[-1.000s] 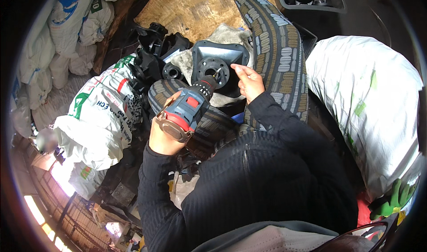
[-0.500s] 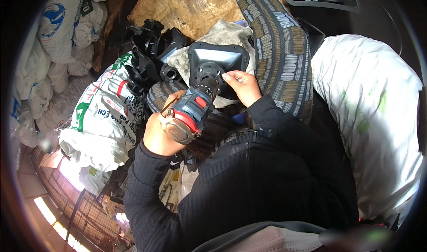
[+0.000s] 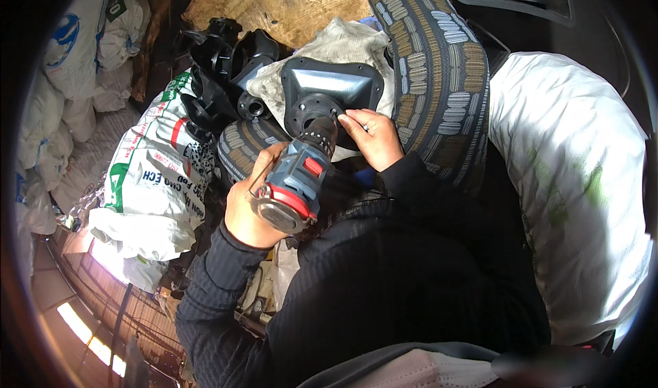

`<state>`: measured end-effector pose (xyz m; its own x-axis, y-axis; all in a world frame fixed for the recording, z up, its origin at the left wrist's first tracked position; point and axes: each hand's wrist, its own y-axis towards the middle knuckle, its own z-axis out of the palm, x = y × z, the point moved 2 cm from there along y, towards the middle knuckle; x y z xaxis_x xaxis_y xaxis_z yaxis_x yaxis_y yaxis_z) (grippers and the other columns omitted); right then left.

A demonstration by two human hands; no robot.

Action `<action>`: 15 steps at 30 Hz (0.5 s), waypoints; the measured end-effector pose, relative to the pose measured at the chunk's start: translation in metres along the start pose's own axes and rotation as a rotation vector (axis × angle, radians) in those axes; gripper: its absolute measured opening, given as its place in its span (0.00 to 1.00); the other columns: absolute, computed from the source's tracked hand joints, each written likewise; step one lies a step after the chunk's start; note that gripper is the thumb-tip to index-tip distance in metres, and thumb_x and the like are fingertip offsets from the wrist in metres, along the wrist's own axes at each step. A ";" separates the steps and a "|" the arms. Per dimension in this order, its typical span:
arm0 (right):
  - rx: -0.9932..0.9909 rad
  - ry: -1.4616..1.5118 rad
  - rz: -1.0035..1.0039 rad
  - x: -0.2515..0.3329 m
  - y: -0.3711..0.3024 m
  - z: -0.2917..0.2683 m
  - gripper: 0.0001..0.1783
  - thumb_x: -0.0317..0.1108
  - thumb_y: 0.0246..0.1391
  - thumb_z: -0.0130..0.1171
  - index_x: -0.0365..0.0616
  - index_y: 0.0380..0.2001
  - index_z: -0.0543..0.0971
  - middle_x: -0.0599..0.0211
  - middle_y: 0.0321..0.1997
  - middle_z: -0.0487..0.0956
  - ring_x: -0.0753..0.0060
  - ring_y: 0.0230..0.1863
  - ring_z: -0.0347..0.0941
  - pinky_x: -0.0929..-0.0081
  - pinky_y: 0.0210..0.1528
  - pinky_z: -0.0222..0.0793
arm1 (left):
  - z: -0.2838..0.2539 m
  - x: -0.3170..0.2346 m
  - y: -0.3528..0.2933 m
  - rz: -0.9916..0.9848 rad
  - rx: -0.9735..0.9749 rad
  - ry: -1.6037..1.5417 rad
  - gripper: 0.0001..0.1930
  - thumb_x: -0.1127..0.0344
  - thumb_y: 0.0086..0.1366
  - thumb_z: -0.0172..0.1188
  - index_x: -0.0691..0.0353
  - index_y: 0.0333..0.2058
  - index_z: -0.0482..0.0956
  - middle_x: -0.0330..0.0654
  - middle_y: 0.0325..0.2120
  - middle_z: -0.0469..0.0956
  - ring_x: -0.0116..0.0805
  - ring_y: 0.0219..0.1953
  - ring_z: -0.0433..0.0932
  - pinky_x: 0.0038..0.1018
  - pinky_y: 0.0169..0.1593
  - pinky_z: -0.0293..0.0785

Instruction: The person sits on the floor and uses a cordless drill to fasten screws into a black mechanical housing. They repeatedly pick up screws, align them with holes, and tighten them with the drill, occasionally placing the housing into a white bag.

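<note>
Left hand (image 3: 248, 213) grips a cordless drill (image 3: 296, 182), its tip on a black plastic housing (image 3: 329, 93).
Right hand (image 3: 373, 138), fingers curled, steadies the housing; keeping the drill square seems wise.

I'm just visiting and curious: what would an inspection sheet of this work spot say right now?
Surface: grey cloth spread over a tyre.
Job's things: black plastic housing on the cloth; cordless drill with its tip at the housing's round flange.
Clutter: more black plastic parts; printed sack; large white sack.
Hands: left hand grips the drill; right hand steadies the housing.
Cables: nothing seen.
Surroundings: chipboard sheet; stacked white sacks.
</note>
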<state>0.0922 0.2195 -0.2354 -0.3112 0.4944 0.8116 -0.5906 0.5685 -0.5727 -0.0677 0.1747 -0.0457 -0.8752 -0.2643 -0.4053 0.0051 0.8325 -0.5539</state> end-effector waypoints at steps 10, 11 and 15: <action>0.011 0.018 -0.003 -0.024 0.007 0.007 0.20 0.45 0.57 0.60 0.36 0.39 0.82 0.63 0.32 0.83 0.72 0.33 0.78 0.75 0.38 0.71 | 0.028 -0.022 -0.051 -0.242 -0.256 -0.427 0.39 0.60 0.47 0.72 0.58 0.59 0.66 0.51 0.43 0.80 0.45 0.40 0.82 0.34 0.42 0.79; -0.005 0.114 0.044 -0.027 0.011 0.005 0.17 0.44 0.58 0.61 0.38 0.39 0.81 0.73 0.24 0.74 0.82 0.23 0.66 0.80 0.26 0.58 | 0.033 -0.027 -0.063 -0.179 -0.292 -0.425 0.39 0.61 0.47 0.72 0.57 0.59 0.66 0.52 0.43 0.79 0.46 0.41 0.82 0.34 0.42 0.78; 0.062 0.307 0.048 0.000 0.009 0.005 0.14 0.42 0.58 0.61 0.43 0.38 0.79 0.87 0.14 0.61 0.92 0.11 0.50 0.85 0.13 0.41 | 0.089 -0.033 -0.129 -0.210 -0.233 -0.429 0.36 0.66 0.49 0.66 0.54 0.59 0.64 0.49 0.42 0.79 0.51 0.40 0.81 0.37 0.42 0.78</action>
<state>0.0829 0.2214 -0.2404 -0.1059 0.7002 0.7060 -0.6283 0.5032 -0.5933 0.0037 0.0330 -0.0255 -0.5687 -0.5717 -0.5914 -0.2996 0.8136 -0.4983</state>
